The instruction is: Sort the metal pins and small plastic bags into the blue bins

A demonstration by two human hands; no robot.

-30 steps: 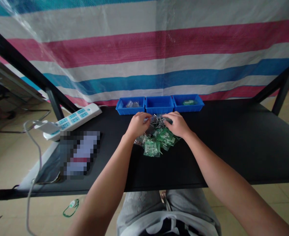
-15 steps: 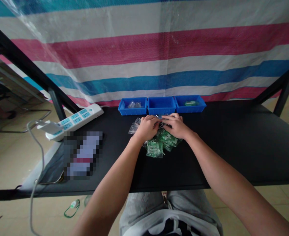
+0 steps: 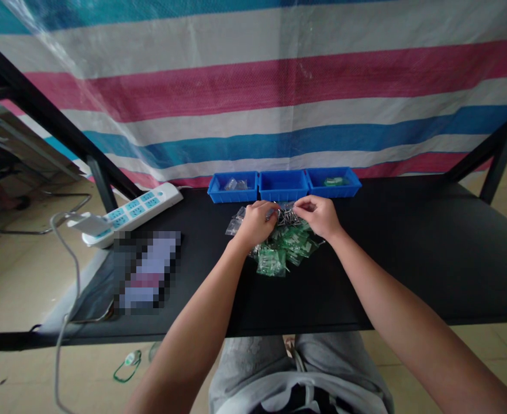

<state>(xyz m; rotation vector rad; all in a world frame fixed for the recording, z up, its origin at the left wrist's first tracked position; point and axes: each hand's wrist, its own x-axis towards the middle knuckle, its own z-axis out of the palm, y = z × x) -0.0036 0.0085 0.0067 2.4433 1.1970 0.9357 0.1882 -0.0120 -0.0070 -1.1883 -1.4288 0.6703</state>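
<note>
The counter (image 3: 408, 253) was black. Three bins stood in a row, the left bin (image 3: 232, 188), the middle bin (image 3: 282, 187) and the right bin (image 3: 333, 183), all bright blue. The small bags (image 3: 288, 247) in the pile showed green through clear plastic; the metal parts (image 3: 286, 217) were silvery grey. The tarpaulin (image 3: 279, 86) carried broad horizontal stripes of white, pink and blue. The power strip (image 3: 132, 213) was white with pale turquoise sockets.

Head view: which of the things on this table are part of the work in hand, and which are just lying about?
In hand:
left hand
right hand
bag of metal parts
pile of green-part bags
three blue bins

Lying about:
white power strip
grey cable
blurred flat item
</note>
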